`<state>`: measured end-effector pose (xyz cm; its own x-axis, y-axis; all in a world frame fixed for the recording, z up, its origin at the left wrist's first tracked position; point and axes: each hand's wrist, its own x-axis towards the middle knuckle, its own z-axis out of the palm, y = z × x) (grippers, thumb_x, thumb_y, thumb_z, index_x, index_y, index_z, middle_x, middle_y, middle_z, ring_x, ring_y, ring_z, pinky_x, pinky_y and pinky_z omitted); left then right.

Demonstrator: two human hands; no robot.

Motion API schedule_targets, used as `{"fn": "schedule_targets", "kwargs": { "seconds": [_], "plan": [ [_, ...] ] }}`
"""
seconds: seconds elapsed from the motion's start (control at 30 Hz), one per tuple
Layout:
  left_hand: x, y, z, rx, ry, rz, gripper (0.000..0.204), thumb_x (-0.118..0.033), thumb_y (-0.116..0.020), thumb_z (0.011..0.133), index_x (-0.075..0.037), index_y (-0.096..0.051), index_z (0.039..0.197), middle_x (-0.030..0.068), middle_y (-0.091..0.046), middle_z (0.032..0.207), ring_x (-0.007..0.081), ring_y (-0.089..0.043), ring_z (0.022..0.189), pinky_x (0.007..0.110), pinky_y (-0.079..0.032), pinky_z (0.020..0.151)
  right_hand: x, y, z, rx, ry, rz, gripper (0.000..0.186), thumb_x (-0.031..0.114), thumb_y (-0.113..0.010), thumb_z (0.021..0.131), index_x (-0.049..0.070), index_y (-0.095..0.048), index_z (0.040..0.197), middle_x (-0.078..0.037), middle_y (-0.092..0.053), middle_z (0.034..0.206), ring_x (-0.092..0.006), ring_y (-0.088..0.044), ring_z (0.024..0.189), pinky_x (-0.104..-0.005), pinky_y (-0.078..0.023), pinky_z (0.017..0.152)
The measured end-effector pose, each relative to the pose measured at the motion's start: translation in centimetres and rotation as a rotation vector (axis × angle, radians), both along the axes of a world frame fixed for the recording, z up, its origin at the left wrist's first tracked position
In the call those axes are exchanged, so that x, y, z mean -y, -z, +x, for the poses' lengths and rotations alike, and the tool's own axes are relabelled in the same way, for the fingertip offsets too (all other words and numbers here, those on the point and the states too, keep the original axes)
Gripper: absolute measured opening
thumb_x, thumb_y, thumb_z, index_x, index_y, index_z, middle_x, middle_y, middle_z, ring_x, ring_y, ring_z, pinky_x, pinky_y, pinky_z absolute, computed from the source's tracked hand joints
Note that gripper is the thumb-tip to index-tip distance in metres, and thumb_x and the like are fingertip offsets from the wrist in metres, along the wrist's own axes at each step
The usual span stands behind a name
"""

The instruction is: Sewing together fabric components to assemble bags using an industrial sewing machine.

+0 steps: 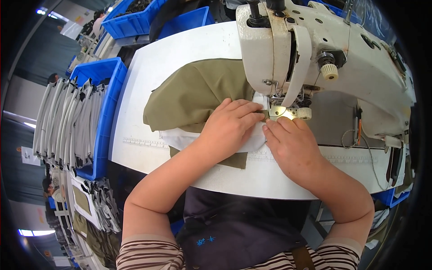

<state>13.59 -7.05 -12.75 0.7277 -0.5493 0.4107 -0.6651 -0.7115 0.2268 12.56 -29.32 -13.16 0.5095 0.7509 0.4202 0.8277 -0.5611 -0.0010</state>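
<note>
A piece of olive-green fabric (pixel 198 90) lies bunched on the sewing table, with a white layer (pixel 180 138) showing beneath it. My left hand (pixel 230 125) rests on this fabric, its bent fingers gripping the edge just left of the needle area. Close beside it, my right hand (pixel 290 140) has thumb and fingers pinched at the same edge, right in front of the presser foot. The white sewing machine (pixel 274 49) stands over both hands, its small lamp lighting the stitching spot. The fabric directly under my fingertips is mostly hidden.
Left of the table stands a blue crate (pixel 109 108) with a row of grey-white pieces (pixel 72 121) hung over its side. More blue bins (pixel 130 22) are at the back. Thread snips (pixel 357 123) with orange handles are by the machine's right side. A printed ruler (pixel 144 143) runs along the tabletop.
</note>
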Motion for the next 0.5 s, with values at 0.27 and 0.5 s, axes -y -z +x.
{"fn": "schedule_targets", "kwargs": {
  "seconds": [0.27,0.5],
  "plan": [
    [-0.1,1.0,1.8,-0.016,0.074,-0.074,0.023,-0.003,-0.073,0.082,-0.007,-0.074,0.105,0.0045,-0.074,0.115,0.0263,-0.066,0.107,0.039,-0.050,0.090,0.0,0.1,0.3,-0.024,0.024,0.006,0.033,0.008,-0.068,0.077,-0.004,-0.073,0.108,-0.009,-0.068,0.108,-0.0217,-0.060,0.101,-0.0341,-0.047,0.080],
    [0.3,1.3,3.6,-0.024,0.071,-0.086,0.016,-0.007,-0.071,0.084,-0.009,-0.076,0.099,0.0013,-0.074,0.109,0.0225,-0.066,0.105,0.039,-0.049,0.092,0.0,0.6,1.0,-0.009,0.106,-0.006,0.031,0.006,-0.069,0.081,-0.003,-0.074,0.110,-0.009,-0.067,0.106,-0.0217,-0.063,0.096,-0.0357,-0.049,0.071]
  ]
}}
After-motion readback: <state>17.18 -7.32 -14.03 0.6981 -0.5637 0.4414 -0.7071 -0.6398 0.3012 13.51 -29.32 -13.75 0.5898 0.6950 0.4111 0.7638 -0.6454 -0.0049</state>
